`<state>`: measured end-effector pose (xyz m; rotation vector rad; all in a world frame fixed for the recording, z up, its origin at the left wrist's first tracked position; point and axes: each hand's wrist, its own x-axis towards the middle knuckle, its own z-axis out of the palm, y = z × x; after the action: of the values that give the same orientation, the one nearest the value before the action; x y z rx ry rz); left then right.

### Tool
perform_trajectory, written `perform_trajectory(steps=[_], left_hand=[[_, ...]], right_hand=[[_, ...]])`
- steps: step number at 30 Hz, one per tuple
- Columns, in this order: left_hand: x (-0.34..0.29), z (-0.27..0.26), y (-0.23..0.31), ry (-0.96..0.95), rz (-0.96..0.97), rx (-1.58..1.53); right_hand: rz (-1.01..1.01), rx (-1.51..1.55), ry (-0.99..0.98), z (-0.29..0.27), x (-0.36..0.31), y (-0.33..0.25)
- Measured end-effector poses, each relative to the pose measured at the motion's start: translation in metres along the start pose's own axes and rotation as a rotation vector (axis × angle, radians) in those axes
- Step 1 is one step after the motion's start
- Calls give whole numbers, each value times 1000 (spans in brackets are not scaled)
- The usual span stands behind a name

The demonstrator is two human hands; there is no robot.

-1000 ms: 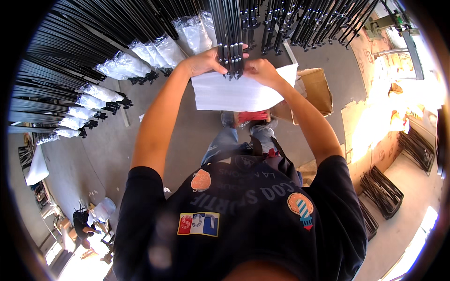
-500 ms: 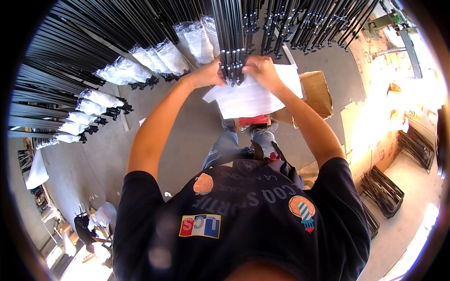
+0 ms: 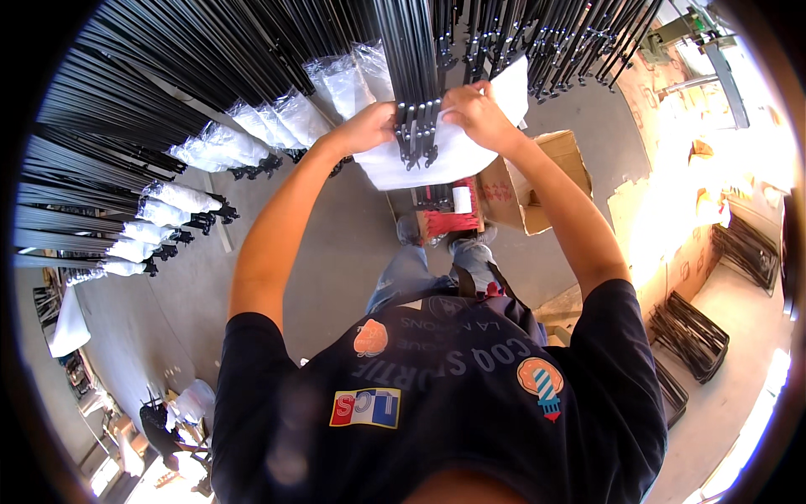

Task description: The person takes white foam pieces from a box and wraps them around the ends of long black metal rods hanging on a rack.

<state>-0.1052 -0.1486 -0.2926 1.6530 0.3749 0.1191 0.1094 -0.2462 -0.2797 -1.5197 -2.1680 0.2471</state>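
Over a grey floor (image 3: 336,244), a black rod bundle (image 3: 409,67) backed by a white sheet (image 3: 457,155)

One black rod bundle runs lengthwise from the top edge of the view toward the wearer, its studded, jointed ends pointing back at the wearer's feet; the rods overlap too closely to count. One white sheet spreads behind those ends, showing on both sides. The left hand (image 3: 371,128) bends its fingers in at the bundle's left side, tips hidden; the right hand (image 3: 480,116) curls its fingers partway at the right side, over the sheet. Whether either has hold of rods, sheet or both cannot be told. Nearer the wearer, one white roll (image 3: 462,199) sits beside red material (image 3: 451,223), just ahead of two shoes. One open cardboard box (image 3: 567,164) stands to the right. Several plastic-sleeved bundles (image 3: 210,149) line the left and bare rods (image 3: 579,46) the upper right; at least three stacks of dark frames (image 3: 690,340) lie far right.
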Motion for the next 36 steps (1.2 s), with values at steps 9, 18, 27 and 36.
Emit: perform_trajectory(steps=[9, 18, 27, 36], left_hand=[[8, 4, 18, 190, 78, -57], [5, -11, 16, 130, -3, 8], [5, -13, 29, 160, -7, 262], [10, -16, 38, 194, -1, 564]], right_hand=[[-12, -32, 61, -19, 11, 8], [1, 22, -13, -14, 12, 11], [91, 100, -14, -9, 11, 7], [206, 227, 72, 5, 7, 7]])
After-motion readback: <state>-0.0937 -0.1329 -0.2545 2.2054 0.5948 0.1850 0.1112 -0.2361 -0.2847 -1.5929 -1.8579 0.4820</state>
